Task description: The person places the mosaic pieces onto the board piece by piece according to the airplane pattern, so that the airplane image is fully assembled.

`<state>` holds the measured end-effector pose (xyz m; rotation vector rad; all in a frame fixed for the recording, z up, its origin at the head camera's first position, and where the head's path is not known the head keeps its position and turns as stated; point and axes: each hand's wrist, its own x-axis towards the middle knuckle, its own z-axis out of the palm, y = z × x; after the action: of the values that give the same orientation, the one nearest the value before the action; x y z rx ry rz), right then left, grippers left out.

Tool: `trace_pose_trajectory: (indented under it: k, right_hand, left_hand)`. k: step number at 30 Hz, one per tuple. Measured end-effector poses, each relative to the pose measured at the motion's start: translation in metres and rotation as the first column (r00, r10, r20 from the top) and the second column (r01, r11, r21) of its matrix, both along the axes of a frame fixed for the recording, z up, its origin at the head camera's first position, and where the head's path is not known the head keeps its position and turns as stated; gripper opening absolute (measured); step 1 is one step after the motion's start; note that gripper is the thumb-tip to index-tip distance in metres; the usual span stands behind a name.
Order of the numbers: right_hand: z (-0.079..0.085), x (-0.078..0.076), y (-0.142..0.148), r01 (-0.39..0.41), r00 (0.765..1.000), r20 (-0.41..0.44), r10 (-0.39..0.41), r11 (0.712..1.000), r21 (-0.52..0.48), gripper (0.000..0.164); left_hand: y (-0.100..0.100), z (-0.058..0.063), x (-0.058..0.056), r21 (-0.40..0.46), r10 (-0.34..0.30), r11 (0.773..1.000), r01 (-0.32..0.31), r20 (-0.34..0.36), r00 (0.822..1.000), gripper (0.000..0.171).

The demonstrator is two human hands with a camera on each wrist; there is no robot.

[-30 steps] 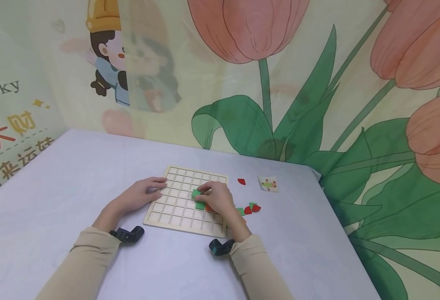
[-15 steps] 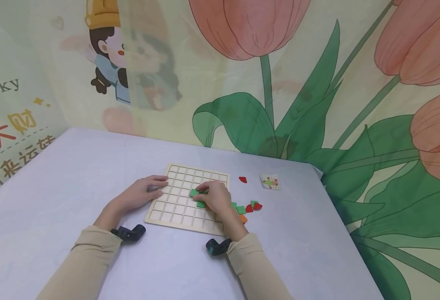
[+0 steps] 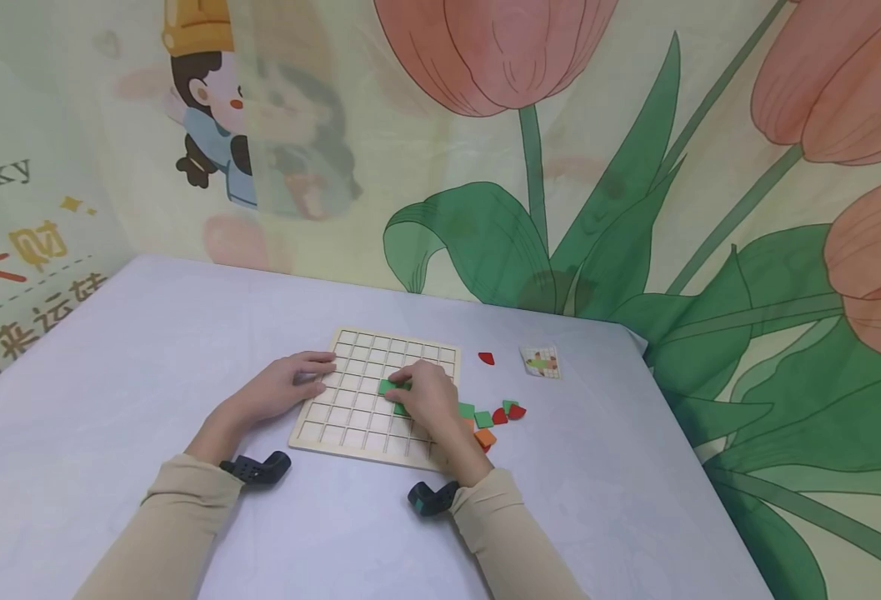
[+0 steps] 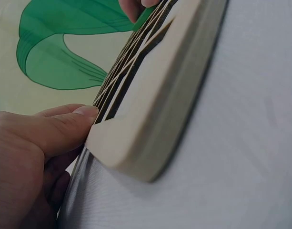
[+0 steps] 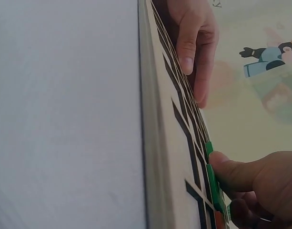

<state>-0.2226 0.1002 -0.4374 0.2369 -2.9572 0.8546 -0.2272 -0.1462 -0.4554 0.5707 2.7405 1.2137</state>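
Observation:
A pale wooden grid board (image 3: pixel 357 379) lies on the white-covered table. My left hand (image 3: pixel 290 385) rests on its left edge, fingers mostly straight; in the left wrist view the thumb touches the rim. My right hand (image 3: pixel 432 400) is over the middle of the grid, pinching a green square tile (image 3: pixel 386 387) at the board's surface between thumb and fingers. Another green tile (image 3: pixel 400 408) lies just nearer to me, partly hidden by the hand. In the right wrist view, the right thumb (image 5: pixel 219 160) touches green at the board's surface, and an orange tile (image 5: pixel 218 219) shows below.
Loose green tiles (image 3: pixel 483 420), red quarter-round tiles (image 3: pixel 516 412) and an orange tile (image 3: pixel 485 437) lie right of the board. Farther back are a lone red piece (image 3: pixel 487 358) and a small pattern card (image 3: pixel 541 362). A printed cloth (image 3: pixel 470 242) hangs behind the table.
My right hand has shifted slightly left with the green tile, which now lies lower and flatter on the grid. The left hand stays at the board's edge.

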Motion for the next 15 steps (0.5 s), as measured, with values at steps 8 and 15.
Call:
trace_pose_trajectory:
  k: [8, 15]
  right_hand:
    - [-0.0004, 0.0013, -0.0013, 0.000, 1.000, -0.025, 0.001, 1.000, 0.019, 0.023]
    - [0.0006, 0.0018, -0.0008, 0.001, 1.000, -0.011, -0.001, 1.000, 0.022, 0.023]
  left_hand:
    - [0.0004, -0.0007, -0.0006, -0.003, 0.006, 1.000, -0.006, 0.011, 1.000, 0.044]
    - [0.0001, -0.0012, -0.0008, -0.002, 0.000, 1.000, 0.000, -0.002, 1.000, 0.043]
